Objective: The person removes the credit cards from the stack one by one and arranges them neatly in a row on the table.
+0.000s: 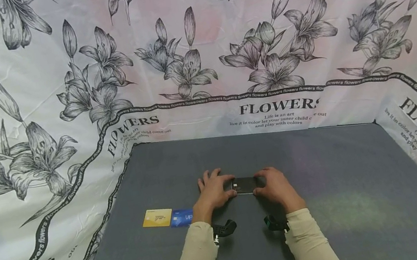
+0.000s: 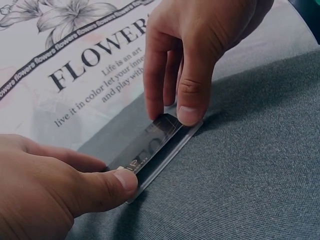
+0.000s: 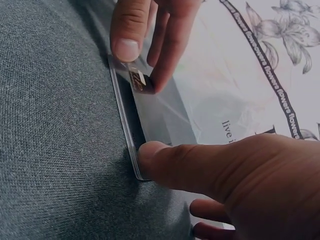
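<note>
A glossy black card (image 1: 245, 184) marked VIP, with a small chip, lies flat on a clear plastic case (image 2: 169, 162) near the middle of the table. My left hand (image 1: 213, 193) pinches its left end, thumb at the near edge and fingers at the far side. At the other end my right hand (image 1: 278, 188) pinches in the same way. In the right wrist view, the case's clear rim (image 3: 121, 111) sticks out past the card on the near side. The fingers cover both short ends.
Left of my left hand lie a yellow card (image 1: 157, 218) and a blue VIP card (image 1: 181, 217), the blue one partly hidden by my wrist. Dark grey cloth covers the table (image 1: 348, 161). A flower-printed sheet (image 1: 198, 118) rises behind it and at both sides.
</note>
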`<state>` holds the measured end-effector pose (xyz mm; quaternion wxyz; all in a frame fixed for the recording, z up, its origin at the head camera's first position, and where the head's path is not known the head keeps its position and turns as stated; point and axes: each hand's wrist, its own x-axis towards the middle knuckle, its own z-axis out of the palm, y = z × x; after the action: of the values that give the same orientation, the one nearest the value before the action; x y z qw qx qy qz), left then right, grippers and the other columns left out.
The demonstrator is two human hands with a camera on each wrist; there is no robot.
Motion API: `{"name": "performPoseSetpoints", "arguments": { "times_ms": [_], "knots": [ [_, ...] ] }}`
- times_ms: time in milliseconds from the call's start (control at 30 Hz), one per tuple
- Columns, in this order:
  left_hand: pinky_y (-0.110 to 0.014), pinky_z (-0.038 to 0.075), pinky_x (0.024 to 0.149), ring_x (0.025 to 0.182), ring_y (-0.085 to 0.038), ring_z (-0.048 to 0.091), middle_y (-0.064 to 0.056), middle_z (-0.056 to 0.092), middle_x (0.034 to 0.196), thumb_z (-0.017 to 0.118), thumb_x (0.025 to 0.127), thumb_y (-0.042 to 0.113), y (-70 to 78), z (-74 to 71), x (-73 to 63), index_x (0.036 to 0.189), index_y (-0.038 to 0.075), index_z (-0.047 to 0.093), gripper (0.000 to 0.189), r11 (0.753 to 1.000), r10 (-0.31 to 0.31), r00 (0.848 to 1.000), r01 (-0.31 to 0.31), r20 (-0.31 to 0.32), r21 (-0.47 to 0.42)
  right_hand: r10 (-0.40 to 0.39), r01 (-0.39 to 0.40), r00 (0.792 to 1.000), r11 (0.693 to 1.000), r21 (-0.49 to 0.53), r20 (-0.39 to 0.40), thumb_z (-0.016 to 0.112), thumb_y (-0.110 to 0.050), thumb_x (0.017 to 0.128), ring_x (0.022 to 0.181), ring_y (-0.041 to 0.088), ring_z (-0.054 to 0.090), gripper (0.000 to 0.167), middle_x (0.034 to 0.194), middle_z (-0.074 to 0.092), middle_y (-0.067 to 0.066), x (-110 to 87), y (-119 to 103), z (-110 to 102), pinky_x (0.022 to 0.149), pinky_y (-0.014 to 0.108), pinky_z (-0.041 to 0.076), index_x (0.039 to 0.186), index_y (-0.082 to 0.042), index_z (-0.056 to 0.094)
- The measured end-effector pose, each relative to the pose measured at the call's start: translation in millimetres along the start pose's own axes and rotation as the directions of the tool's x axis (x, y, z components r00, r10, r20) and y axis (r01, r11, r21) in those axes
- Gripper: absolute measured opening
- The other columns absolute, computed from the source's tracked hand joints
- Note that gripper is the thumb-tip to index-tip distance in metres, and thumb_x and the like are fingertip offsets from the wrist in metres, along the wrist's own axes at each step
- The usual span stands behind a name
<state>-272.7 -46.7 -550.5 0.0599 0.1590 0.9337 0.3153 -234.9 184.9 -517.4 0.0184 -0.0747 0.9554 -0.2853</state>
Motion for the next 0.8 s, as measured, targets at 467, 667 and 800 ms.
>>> {"name": "performPoseSetpoints", "arguments": {
  "times_ms": [467,667,800],
  "knots": [
    [-0.081,0.012,0.128,0.166,-0.052,0.015,-0.017,0.038,0.174,0.085,0.098,0.031,4.0,-11.1,-2.7,0.147,0.025,0.071,0.051,1.000,0.012,1.000,-0.012,-0.007,-0.011,-0.029,0.029,1.000,0.999,0.040,0.005,0.082,-0.015,0.098,0.147,0.056,0.051,0.050,0.158,0.052,0.035,-2.2,-0.9,-5.3,0.117,0.070,0.044,0.143,0.002,0.068],
    [-0.082,0.019,0.125,0.163,-0.056,0.020,-0.019,0.040,0.172,0.084,0.099,0.032,14.1,-25.4,-10.1,0.146,0.024,0.071,0.049,0.998,0.038,0.999,-0.037,-0.015,0.052,-0.043,0.043,0.999,0.998,0.034,0.005,0.082,-0.016,0.099,0.147,0.054,0.051,0.051,0.159,0.052,0.032,-0.9,-1.7,-4.5,0.117,0.069,0.045,0.144,0.001,0.068],
    [-0.081,0.019,0.126,0.163,-0.056,0.020,-0.020,0.039,0.172,0.083,0.100,0.030,22.0,-35.1,-16.1,0.147,0.022,0.071,0.049,0.997,0.033,0.999,-0.032,-0.014,0.073,-0.062,0.063,0.998,0.998,0.028,-0.002,0.082,-0.017,0.099,0.147,0.053,0.052,0.051,0.159,0.053,0.032,-0.3,-3.1,-4.9,0.118,0.068,0.045,0.144,0.002,0.068]
  ]
}}
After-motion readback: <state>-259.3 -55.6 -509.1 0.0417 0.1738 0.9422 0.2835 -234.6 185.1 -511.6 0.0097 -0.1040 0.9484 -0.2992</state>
